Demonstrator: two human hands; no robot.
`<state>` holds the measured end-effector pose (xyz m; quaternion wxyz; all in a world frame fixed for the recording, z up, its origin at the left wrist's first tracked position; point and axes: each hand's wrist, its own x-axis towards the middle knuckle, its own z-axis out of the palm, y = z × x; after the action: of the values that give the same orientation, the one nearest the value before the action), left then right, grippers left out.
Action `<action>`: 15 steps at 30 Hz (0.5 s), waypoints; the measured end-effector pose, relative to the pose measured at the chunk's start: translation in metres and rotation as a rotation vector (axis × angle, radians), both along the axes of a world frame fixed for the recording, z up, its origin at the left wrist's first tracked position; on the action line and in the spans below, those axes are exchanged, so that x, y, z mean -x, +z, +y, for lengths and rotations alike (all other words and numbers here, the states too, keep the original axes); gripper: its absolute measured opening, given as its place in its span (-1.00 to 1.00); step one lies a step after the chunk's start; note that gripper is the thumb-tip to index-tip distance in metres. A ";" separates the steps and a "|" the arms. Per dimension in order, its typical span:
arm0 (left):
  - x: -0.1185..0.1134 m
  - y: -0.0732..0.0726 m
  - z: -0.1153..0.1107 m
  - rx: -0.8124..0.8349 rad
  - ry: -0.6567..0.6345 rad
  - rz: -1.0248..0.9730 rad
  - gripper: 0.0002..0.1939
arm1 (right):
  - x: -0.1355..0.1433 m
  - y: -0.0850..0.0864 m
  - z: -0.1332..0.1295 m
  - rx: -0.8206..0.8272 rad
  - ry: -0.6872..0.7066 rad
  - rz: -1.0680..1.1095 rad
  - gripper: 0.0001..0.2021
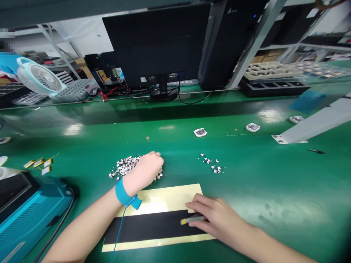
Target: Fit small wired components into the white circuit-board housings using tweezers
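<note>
Left hand (144, 170), centre of frame: held low over the heap of small parts (125, 166), part of which is covered by it. Fingers are curled down and inward; the fingertips are hidden, so whether anything is gripped cannot be told. The wrist is encircled by a blue strap (123, 193), from which a thin blue cord (119, 230) is hung toward the bottom edge.

Right hand (216, 215), lower centre-right: a grey tool (193, 219) with a yellow tip is gripped between thumb and fingers, the tip directed to the left. The fingers are closed around it, with the index finger extended above. The tool is positioned over the right part of a black strip (148, 227), which is laid across a pale yellow sheet (170, 199) at lower centre. The sheet is rested on the green tabletop (274, 190).

The heap is located just beyond the sheet, left of centre; the individual pieces are seen as pale blocks with dark leads. A smaller scatter of similar pieces (216, 169) is found to the right of the heap, well apart from it. Farther back, a white-rimmed piece (200, 132) is placed right of centre. Yellow-edged packs (47, 162) are grouped at mid-left, above a teal machine (33, 215) by which the lower left corner is occupied. At upper centre, a black monitor (159, 44) is stood.
</note>
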<state>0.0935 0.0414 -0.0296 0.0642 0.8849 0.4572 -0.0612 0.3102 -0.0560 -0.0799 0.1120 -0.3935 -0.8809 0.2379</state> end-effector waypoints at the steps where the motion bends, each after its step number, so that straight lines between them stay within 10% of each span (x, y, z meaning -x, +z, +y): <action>1: -0.001 0.000 -0.001 -0.002 -0.002 -0.003 -0.83 | 0.002 -0.001 -0.002 -0.040 0.010 -0.036 -0.67; 15: -0.030 -0.015 -0.020 0.056 -0.119 -0.424 -0.85 | 0.010 0.015 -0.002 -0.103 -0.009 -0.303 -0.82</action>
<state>0.1231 0.0218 -0.0447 0.1797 0.9013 0.3785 0.1099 0.3001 -0.0578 -0.0652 -0.0010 -0.4226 -0.8970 0.1296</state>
